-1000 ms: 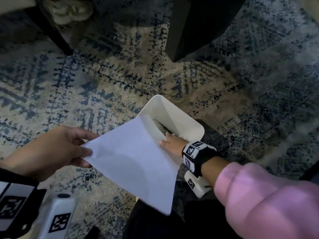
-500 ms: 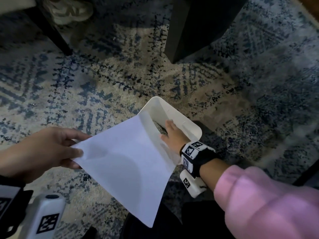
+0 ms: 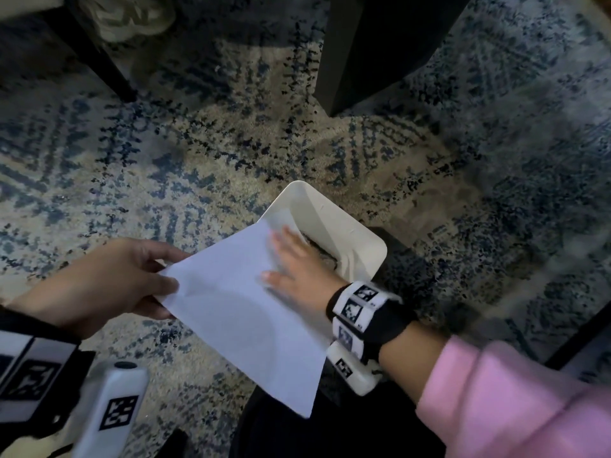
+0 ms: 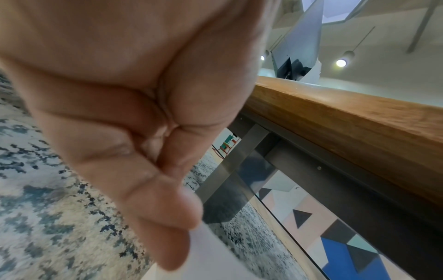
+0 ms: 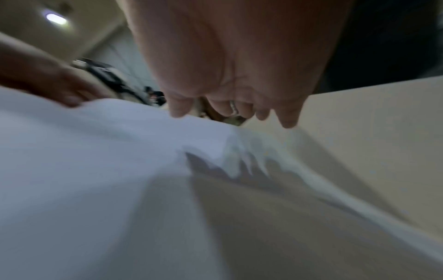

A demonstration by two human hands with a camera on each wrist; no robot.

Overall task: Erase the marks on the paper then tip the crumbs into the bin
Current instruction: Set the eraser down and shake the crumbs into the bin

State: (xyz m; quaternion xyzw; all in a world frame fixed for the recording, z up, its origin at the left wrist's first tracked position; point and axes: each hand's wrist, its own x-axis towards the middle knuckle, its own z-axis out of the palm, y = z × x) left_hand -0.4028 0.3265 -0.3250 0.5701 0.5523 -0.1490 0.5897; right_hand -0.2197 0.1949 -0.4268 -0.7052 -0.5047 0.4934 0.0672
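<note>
A white sheet of paper [image 3: 238,312] slopes down into a white rectangular bin [image 3: 347,239] that stands on the rug. My left hand [image 3: 99,285] pinches the sheet's left corner between thumb and fingers; the left wrist view shows the paper [image 4: 210,257] under the fingertips. My right hand [image 3: 297,259] lies flat and open on the paper's far end at the bin's mouth, fingers straight and blurred. In the right wrist view the right hand's fingers [image 5: 177,108] hover over the paper [image 5: 95,151] with the bin wall [image 5: 359,132] beyond. Dark debris lies in the bin.
A patterned blue and beige rug [image 3: 198,160] covers the floor. A dark table leg [image 3: 363,51] stands behind the bin, a thin chair leg [image 3: 109,71] at the back left. A wooden table edge [image 4: 347,121] runs above my left hand.
My right hand has moved from the paper's right edge up onto its far end, sweeping toward the bin. The left hand still grips its corner; the sheet shifted slightly.
</note>
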